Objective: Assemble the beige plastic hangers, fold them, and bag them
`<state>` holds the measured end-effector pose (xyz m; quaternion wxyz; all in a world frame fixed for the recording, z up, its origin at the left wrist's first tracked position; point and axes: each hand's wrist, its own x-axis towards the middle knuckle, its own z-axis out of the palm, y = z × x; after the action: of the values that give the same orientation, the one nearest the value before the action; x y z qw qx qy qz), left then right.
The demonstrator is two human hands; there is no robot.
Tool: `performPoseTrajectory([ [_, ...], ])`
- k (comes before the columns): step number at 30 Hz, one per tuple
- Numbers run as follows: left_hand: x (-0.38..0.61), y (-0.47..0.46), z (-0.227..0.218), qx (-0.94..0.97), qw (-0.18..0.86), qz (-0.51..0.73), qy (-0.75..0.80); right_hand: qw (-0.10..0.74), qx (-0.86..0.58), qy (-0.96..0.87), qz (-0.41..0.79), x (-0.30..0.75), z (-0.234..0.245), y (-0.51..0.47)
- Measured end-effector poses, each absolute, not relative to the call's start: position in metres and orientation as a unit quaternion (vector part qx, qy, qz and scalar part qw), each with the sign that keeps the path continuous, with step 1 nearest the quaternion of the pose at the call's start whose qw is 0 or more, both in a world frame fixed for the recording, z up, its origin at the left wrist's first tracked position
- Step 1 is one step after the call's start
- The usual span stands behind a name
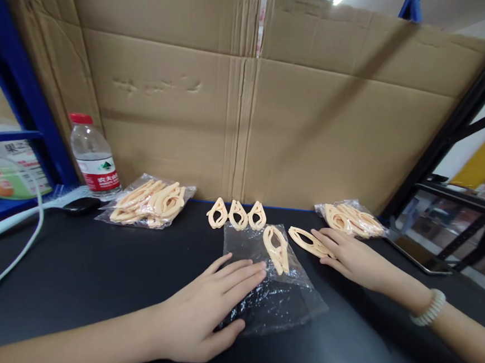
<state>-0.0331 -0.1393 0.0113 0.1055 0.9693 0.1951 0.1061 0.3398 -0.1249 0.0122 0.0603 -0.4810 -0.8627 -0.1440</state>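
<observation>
My left hand (211, 313) lies flat on a clear plastic bag (274, 310), fingers extended. A beige plastic clip (277, 248), with an oval opening and two prongs toward me, rests at the bag's upper part; whether it is inside or on top, I cannot tell. My right hand (356, 257) closes its fingers over the right end of another beige clip (303, 238), which lies slanted on the black table. Behind the bag, three similar beige clips (217, 213) form a row, narrow ends pointing away from me.
A filled bag of beige clips (150, 202) sits at the left, another filled bag (353, 217) at the right. Beyond the left bag stands a red-capped water bottle (95, 159). A phone (419, 254) lies far right. Cardboard (314, 125) walls the back; a white cable (37, 232) curves left.
</observation>
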Motion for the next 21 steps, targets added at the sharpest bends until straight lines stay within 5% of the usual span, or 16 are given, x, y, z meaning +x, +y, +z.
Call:
performPoseTrajectory([
  [6, -0.033, -0.139, 0.011, 0.97, 0.099, 0.109, 0.196, 0.117, -0.467, -0.874, -0.071, 0.346, 0.0, -0.163],
  [21, -0.034, -0.136, 0.004, 0.97, 0.086, 0.139, 0.181, 0.102, -0.463, -0.857, -0.202, 0.31, -0.008, -0.271],
])
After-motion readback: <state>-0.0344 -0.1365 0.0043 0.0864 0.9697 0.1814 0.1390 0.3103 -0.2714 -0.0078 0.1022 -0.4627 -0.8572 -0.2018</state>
